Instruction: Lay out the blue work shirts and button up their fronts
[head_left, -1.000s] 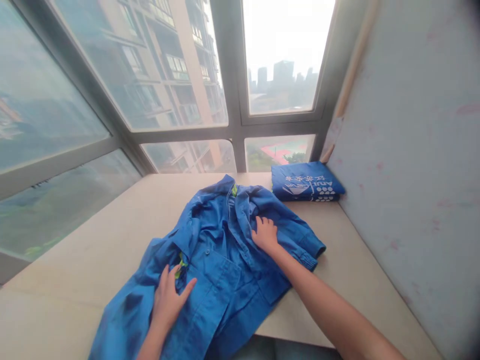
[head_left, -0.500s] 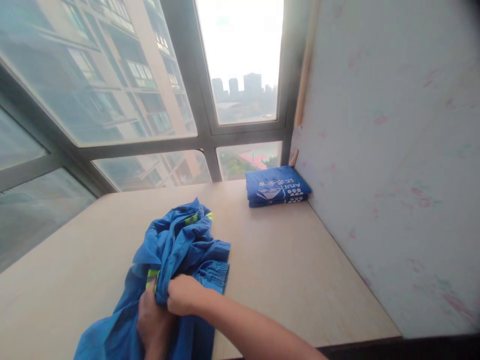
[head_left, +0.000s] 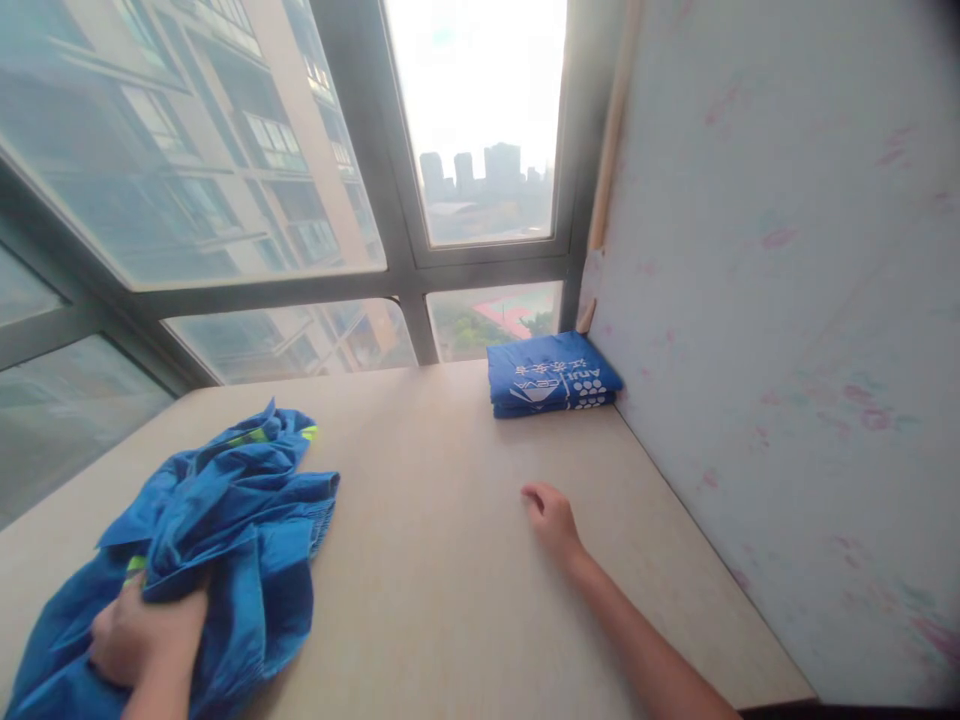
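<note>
A crumpled blue work jacket (head_left: pixel 232 520) with yellow-green reflective strips and a gathered elastic edge lies in a heap at the left. My left hand (head_left: pixel 154 630) is closed on its cloth near the front, and the fingertips are partly hidden in the folds. Well to the right of the jacket, my right hand (head_left: pixel 553 515) is away from the cloth, over the bare wood surface. Its fingers are loosely curled in, with nothing seen in them. Beyond it sits a neatly folded blue garment (head_left: pixel 551 375) with white printing.
The pale wooden surface (head_left: pixel 420 560) runs up to grey-framed windows (head_left: pixel 405 280) at the back and left. A patterned wall (head_left: pixel 787 350) borders it on the right, close to the folded garment. The surface's front edge shows at the lower right.
The jacket has shifted left with my left hand holding it. My right hand has let go of the cloth and moved right, over the bare surface. The folded garment has stayed put.
</note>
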